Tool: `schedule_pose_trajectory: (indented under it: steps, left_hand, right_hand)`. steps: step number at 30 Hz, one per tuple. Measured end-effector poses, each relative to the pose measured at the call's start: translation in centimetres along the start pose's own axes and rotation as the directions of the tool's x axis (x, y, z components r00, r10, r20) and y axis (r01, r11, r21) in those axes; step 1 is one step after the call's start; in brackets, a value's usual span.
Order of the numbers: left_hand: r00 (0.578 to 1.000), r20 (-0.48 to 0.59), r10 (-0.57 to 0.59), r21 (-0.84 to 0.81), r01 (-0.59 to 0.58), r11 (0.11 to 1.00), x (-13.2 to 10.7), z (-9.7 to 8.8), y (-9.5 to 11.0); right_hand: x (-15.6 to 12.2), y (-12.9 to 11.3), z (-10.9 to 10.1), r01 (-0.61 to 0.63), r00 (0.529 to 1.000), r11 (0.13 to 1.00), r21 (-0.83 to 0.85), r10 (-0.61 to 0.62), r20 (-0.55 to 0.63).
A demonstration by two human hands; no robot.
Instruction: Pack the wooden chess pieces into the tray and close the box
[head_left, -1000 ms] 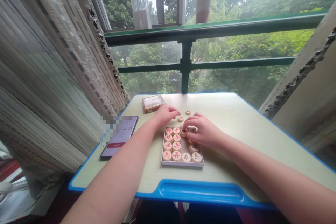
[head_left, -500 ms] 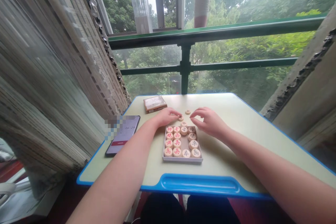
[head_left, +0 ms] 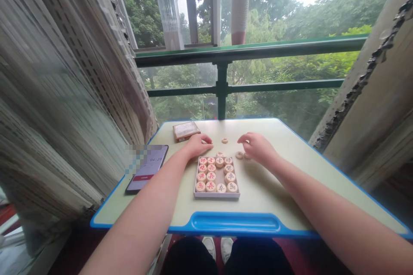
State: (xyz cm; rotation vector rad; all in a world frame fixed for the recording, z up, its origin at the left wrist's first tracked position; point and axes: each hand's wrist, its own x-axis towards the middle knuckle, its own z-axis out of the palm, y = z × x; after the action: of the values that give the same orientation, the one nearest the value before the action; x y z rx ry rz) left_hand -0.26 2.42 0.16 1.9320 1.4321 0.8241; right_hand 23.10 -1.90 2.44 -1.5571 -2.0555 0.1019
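Observation:
A shallow white box [head_left: 217, 195] holds several round wooden Chinese chess pieces with red or black characters. One gap shows in its middle. Just beyond the far rim lies a loose chess piece [head_left: 220, 154], and another loose chess piece [head_left: 225, 140] sits farther back. My left hand [head_left: 198, 145] is left of these, its thumb and fingertips closed on a chess piece that is mostly hidden. Over the table to the right, my right hand [head_left: 258, 147] hovers with curled fingers apart, seemingly holding nothing. Below it are a chess piece [head_left: 239, 154] and a second, partly covered one.
A flat brown box lid [head_left: 186, 130] lies at the table's back left. Along the left edge rests a phone [head_left: 150, 172] showing a timer. The table [head_left: 277, 193] has a blue rim and a moulded blue tray [head_left: 235, 222] in front. Curtains hang on both sides.
My left hand has drawn slightly left, and the piece at its fingertips has left the table. My right hand has shifted right, uncovering pieces beneath it. The view has moved a little.

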Motion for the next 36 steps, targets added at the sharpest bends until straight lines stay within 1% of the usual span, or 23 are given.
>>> schedule_pose_trajectory:
  steps: [2,5,6,7,9,12,15,20,22,26,29,33,36]
  left_hand:
    - [1.0,-0.025,-0.016,-0.107,0.013,0.994,-0.1,-0.1,0.2]
    - [0.999,-0.032,-0.02,-0.315,0.009,0.949,-0.4,-0.5,1.2]
    - [1.0,-0.015,-0.005,-0.384,-0.001,0.923,-0.6,-0.6,1.6]
    - [1.0,0.027,0.016,-0.442,-0.003,0.897,-0.7,-0.7,2.0]
    - [0.994,0.097,0.058,-0.516,0.0,0.857,-1.1,-0.9,2.9]
    - [0.98,0.166,0.105,-0.56,0.006,0.828,-1.8,-1.1,3.9]
    - [0.972,0.202,0.122,-0.56,0.012,0.829,-2.3,-0.9,4.3]
    - [0.957,0.255,0.136,-0.55,0.028,0.835,-2.7,-0.5,4.6]
    - [0.957,0.253,0.144,-0.564,0.025,0.826,-2.8,-0.5,4.7]
    - [0.962,0.226,0.156,-0.589,0.007,0.808,-2.8,-0.7,4.8]
    - [0.964,0.219,0.151,-0.588,0.006,0.809,-2.8,-0.8,4.8]
    - [0.962,0.222,0.156,-0.596,0.008,0.803,-2.8,-0.8,4.8]
    - [0.96,0.223,0.17,-0.608,0.001,0.794,-2.9,-0.8,4.8]
  right_hand:
    - [-0.2,-0.2,-0.2,0.034,0.999,0.999,0.033,-0.033,-0.028]
    - [-0.7,-0.9,-0.3,0.186,0.981,0.977,0.1,-0.179,-0.072]
    - [-0.9,-1.2,-0.3,0.245,0.968,0.962,0.116,-0.236,-0.086]
    - [-1.0,-1.5,-0.2,0.298,0.953,0.946,0.128,-0.286,-0.102]
    - [-1.3,-1.8,0.0,0.365,0.928,0.92,0.143,-0.347,-0.134]
    - [-1.4,-1.9,0.4,0.396,0.914,0.899,0.187,-0.367,-0.173]
    - [-1.4,-1.8,0.9,0.421,0.903,0.875,0.241,-0.378,-0.205]
    - [-1.6,-2.0,1.0,0.512,0.859,0.801,0.309,-0.471,-0.201]
    - [-1.7,-2.2,0.8,0.512,0.859,0.794,0.328,-0.465,-0.214]
    - [-1.8,-2.4,0.4,0.476,0.879,0.808,0.349,-0.42,-0.227]
    - [-1.8,-2.5,0.5,0.431,0.902,0.817,0.384,-0.388,-0.188]
    - [-1.8,-2.8,0.6,0.322,0.947,0.846,0.424,-0.296,-0.129]
    - [-1.8,-2.9,0.5,0.304,0.952,0.859,0.412,-0.283,-0.114]
